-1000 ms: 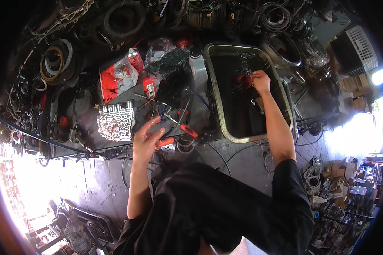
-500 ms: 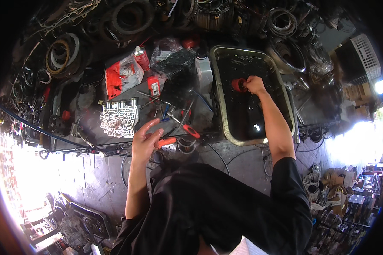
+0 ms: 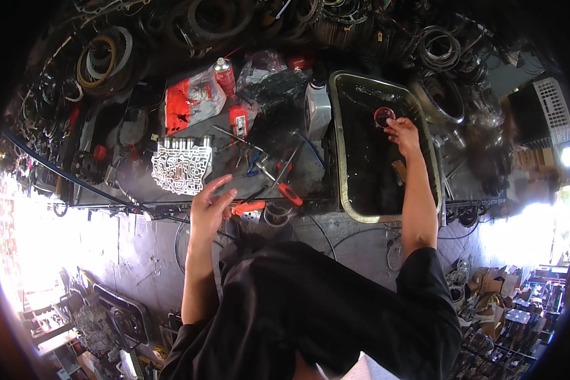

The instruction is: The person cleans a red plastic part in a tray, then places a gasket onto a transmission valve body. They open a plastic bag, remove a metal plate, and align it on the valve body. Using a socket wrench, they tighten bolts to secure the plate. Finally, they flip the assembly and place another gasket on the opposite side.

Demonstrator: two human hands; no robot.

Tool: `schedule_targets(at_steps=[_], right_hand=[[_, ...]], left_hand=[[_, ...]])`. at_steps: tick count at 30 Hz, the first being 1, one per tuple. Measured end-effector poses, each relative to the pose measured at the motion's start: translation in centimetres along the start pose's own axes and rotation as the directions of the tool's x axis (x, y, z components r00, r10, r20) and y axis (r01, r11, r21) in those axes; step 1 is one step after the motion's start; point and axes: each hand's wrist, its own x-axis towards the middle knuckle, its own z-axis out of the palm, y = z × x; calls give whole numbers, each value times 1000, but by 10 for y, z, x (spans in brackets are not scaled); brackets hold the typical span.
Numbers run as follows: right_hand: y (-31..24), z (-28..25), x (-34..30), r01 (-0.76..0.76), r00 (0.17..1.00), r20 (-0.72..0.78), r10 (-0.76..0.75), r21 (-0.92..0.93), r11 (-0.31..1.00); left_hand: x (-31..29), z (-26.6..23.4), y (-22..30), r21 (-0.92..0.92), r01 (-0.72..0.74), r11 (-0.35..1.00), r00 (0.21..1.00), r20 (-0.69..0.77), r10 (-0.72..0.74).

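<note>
My right hand (image 3: 404, 135) pinches the rim of a small round red cup (image 3: 384, 118) over the far right part of a metal pan (image 3: 343, 193) of dark liquid. The cup's round mouth faces up toward me; what is in it I cannot make out. My left hand (image 3: 210, 208) hovers at the bench's front edge, fingers apart and holding nothing. Close to it are a silvery valve body (image 3: 182, 166) with winding channels and an orange-handled tool (image 3: 248, 207). A tool with a red loop-shaped handle (image 3: 289, 194) lies to the right of that hand.
Behind the tools are a red-and-white plastic bag (image 3: 180, 109), a red spray can (image 3: 224, 77) and a grey bottle (image 3: 318, 111) by the pan's left wall. Rings and other metal parts crowd the back. A blue hose (image 3: 63, 174) runs along the left front edge.
The red cup has turned from lying sideways to showing its round mouth, and my right hand has shifted with it. My left hand stays open near the bench edge. The view has shifted slightly.
</note>
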Motion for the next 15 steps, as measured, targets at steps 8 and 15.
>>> schedule_targets(at_steps=[8, 15], right_hand=[[-93, -5, -36, 524, 459, 248, -853, -851, 35], [-181, -22, -76, 464, 55, 182, -982, -875, -136]], left_hand=[[6, -7, 1, 13, 29, 999, 999, -26, -29], [6, -18, 1, 48, 16, 999, 999, -49, -14]])
